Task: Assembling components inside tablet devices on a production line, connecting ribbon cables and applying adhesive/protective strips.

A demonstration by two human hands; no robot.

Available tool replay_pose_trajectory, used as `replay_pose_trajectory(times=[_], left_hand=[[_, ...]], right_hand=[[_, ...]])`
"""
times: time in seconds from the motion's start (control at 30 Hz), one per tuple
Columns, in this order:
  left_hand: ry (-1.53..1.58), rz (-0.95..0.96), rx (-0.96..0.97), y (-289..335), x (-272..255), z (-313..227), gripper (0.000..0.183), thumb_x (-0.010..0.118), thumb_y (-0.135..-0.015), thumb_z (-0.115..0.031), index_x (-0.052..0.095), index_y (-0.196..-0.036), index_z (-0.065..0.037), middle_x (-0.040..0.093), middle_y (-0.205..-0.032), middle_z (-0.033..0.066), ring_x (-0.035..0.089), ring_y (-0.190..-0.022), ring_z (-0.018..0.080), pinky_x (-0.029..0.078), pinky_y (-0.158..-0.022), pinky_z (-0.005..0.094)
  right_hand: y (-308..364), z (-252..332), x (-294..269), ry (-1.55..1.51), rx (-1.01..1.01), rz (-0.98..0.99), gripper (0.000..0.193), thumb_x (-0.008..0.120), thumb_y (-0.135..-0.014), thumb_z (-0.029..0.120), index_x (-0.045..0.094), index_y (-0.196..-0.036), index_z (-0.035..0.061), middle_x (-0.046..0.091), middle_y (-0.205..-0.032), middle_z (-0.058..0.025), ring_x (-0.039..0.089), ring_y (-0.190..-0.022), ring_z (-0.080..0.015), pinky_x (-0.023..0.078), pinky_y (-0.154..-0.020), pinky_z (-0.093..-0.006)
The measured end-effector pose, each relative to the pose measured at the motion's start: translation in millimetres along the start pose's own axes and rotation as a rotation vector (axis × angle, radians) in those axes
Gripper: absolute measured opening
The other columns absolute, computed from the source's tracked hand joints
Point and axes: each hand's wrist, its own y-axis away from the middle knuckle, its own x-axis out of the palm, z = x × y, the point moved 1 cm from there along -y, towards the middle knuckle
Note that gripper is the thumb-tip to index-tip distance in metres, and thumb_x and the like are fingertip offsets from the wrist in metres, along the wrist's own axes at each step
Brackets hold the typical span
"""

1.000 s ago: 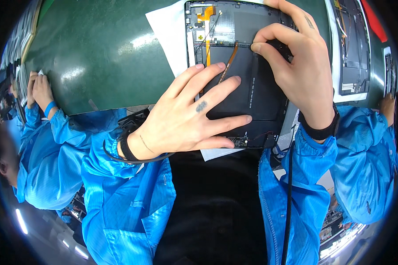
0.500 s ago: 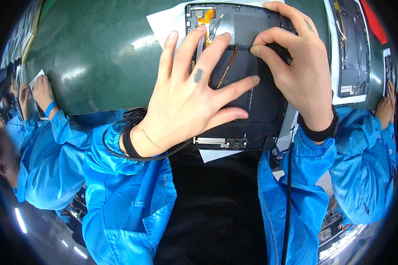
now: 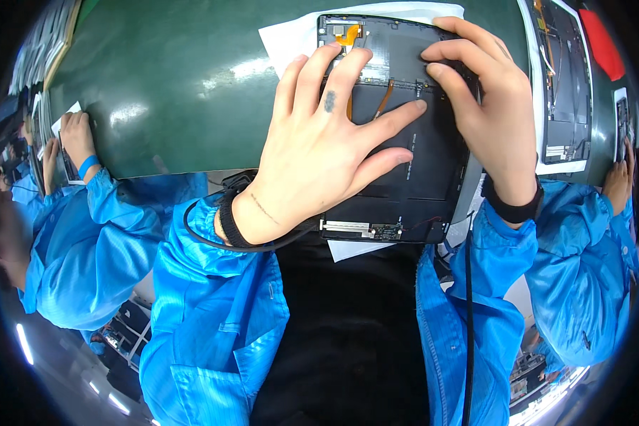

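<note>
Black opened tablet sits at near edge of green mat. Left hand spread flat on it; right hand fingertips pinched, pressing near orange flex cable. Risk: a slip creases it.

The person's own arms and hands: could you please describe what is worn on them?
Both forearms are in shiny bright blue sleeves. The left hand has a black wrist strap with a thin black cable looping off it and a small dark mark on one finger. The right hand wears a plain black wristband.
</note>
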Motion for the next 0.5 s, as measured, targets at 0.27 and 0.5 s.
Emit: replay_pose_trajectory(times=[0.27,0.5], left_hand=[[0.233,-0.332,-0.014,10,-2,24,0.044,0.082,-0.083,-0.023,0.077,-0.124,-0.009,0.057,-0.141,0.0205,0.054,-0.129,0.0418,0.043,-0.111,0.0495],[0.243,-0.361,-0.334,52,-14,37,0.017,0.082,-0.081,-0.007,0.075,-0.096,-0.003,0.067,-0.101,0.0126,0.064,-0.1,0.0283,0.052,-0.087,0.0383]], right_hand=[[9,5,-1,-0.006,0.049,0.06,0.036,0.086,-0.078,0.011,0.075,-0.112,0.0062,0.065,-0.138,-0.0109,0.058,-0.13,-0.0362,0.047,-0.105,-0.0452],[9,8,5,0.046,0.091,0.084,0.028,0.081,-0.085,0.012,0.074,-0.111,0.0077,0.063,-0.14,-0.0076,0.055,-0.134,-0.0338,0.044,-0.107,-0.0451]])
